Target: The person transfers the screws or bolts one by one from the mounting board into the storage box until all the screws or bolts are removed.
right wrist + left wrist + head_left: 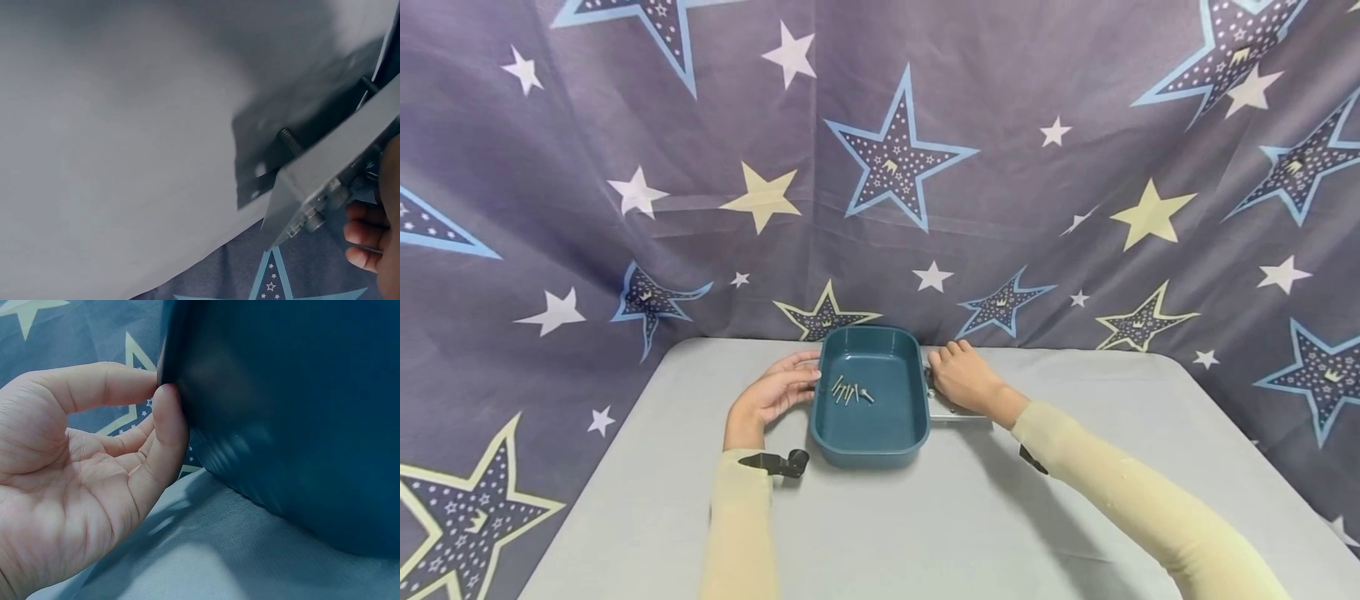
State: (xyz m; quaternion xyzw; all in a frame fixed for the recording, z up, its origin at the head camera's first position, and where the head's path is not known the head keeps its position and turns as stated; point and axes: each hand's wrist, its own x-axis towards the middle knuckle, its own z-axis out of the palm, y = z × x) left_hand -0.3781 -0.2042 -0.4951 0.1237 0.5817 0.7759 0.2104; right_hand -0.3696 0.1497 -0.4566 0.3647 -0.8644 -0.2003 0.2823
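A deep teal tray (871,429) stands on the table with several brass-coloured screws (844,391) and one silver screw (867,396) inside. My left hand (781,387) pinches its left rim between thumb and finger, as the left wrist view shows close up. To the right of the tray is a grey metal plate (958,412) with hardware on its face. My right hand (964,379) lies over that plate, fingers curled beside its bolts. In the right wrist view, bolts (289,141) stick out of the plate. What the right fingertips touch is hidden.
The tray and plate are near the back edge of the pale grey table (865,533). A purple curtain (1015,208) with stars hangs right behind it. A black wrist camera (796,463) juts from the left sleeve, close to the tray.
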